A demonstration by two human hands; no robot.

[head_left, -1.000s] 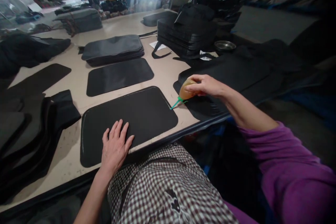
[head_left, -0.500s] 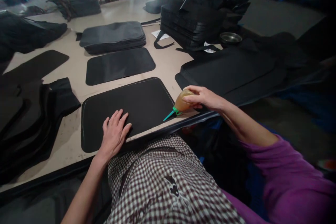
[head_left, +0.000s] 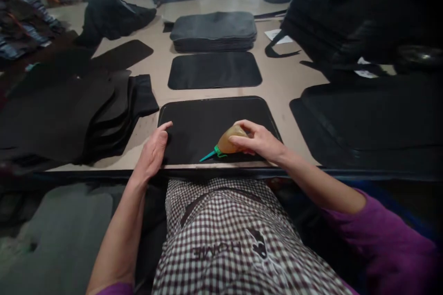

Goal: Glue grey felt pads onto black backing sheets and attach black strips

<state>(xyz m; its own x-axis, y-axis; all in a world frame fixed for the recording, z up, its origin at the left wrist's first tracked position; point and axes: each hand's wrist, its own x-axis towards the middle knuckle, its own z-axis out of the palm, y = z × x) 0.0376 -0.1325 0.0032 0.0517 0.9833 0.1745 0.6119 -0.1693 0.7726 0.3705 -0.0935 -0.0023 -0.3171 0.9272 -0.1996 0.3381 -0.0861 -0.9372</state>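
Amber squeeze bottle (head_left: 230,140) now moved inboard over black panel (head_left: 204,117), gripped in curled right hand (head_left: 261,140), nozzle low; open left hand (head_left: 152,152) steadies panel's edge on table (head_left: 294,97).

Purple long-sleeved top (head_left: 380,235), sleeves ending around the elbows, forearms bare. Brown-and-white checked apron (head_left: 221,221) with dark lettering (head_left: 216,250) and a dark logo (head_left: 259,243). Left hand (head_left: 152,152), right hand (head_left: 259,140) ungloved.

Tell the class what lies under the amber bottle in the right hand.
A black round-cornered panel lies under the amber bottle in the right hand; the patch directly beneath them is covered and cannot be seen.
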